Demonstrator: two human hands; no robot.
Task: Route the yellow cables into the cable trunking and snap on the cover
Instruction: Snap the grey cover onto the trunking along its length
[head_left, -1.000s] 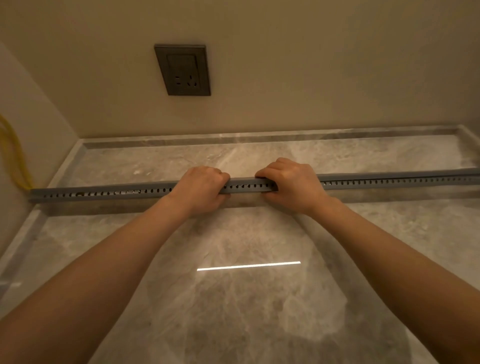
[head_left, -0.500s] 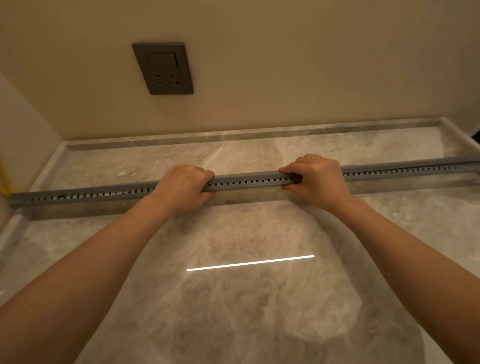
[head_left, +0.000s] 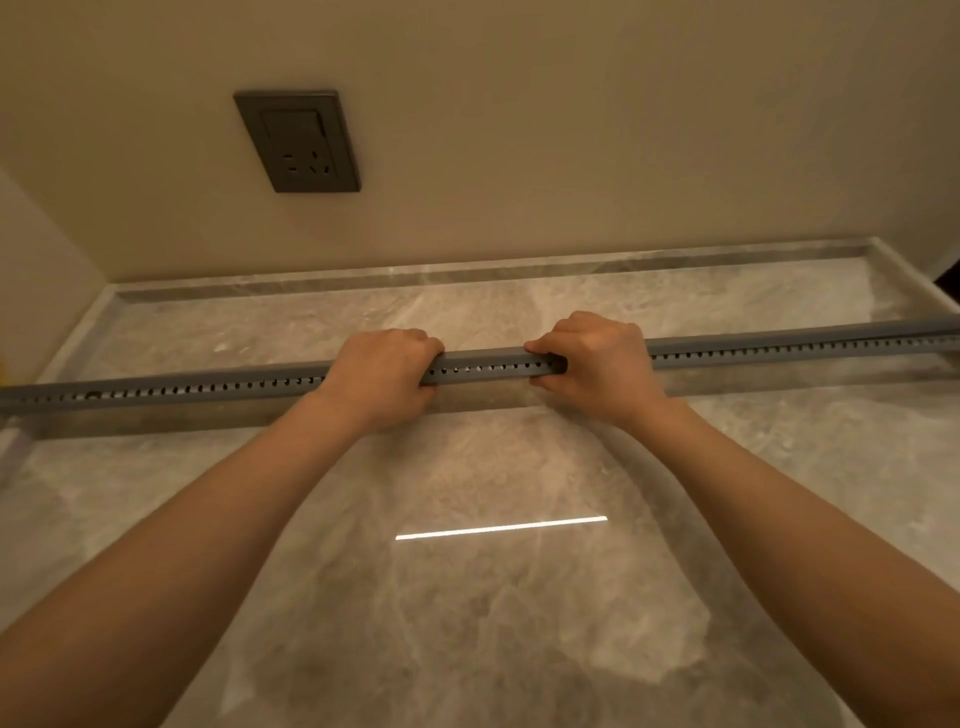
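L hand (head_left: 382, 371) & R hand (head_left: 597, 364) each clamp, fingers curled, round the long grey slotted plastic cable trunking (head_left: 208, 387), lying 9 to 3 o'clock across the grey marble desk (head_left: 467, 623). Yellow cables can't be seen. Step, prob.: snapping the grey cover strip (head_left: 488, 356) on. Next: shift along, press any unseated lengths.

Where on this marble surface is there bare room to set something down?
Two patches look bare: the strip of marble surface between the trunking and the back rim, and the stretch on the near side, around the light reflection. It is crowded only mid-trunking, where the left hand and right hand grip it.
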